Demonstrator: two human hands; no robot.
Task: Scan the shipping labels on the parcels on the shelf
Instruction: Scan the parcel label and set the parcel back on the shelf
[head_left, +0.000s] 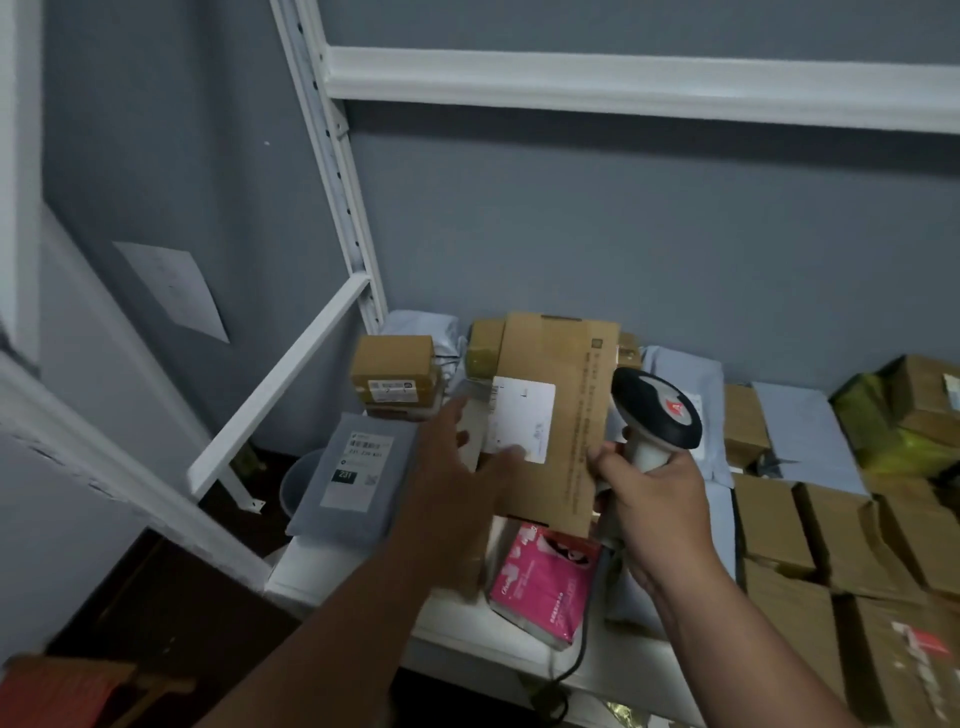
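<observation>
Far left of the shelf (358, 577): grey mailer (353, 480) lying flat, label up, easy one for later; behind it a small brown box (392, 376) with its barcode label facing me. My left hand (462, 467) has the flat cardboard parcel (558, 415) tipped up, fingers under the near-left edge and thumb lying on the white shipping label (519, 418); I think the thumb covers part of the print, so slide it off onto bare cardboard before triggering; keep the face square to the scanner, no wobble. My right hand (652, 501) is wrapped round the grip of the scanner (657, 410), head right beside the parcel's right edge and, as far as I can tell, not aimed at the label; swing the nose left and back off a bit. Pink pack (543, 587) lies under the parcel; brown boxes (810, 525) stacked to the right, labels mostly not visible from here.
</observation>
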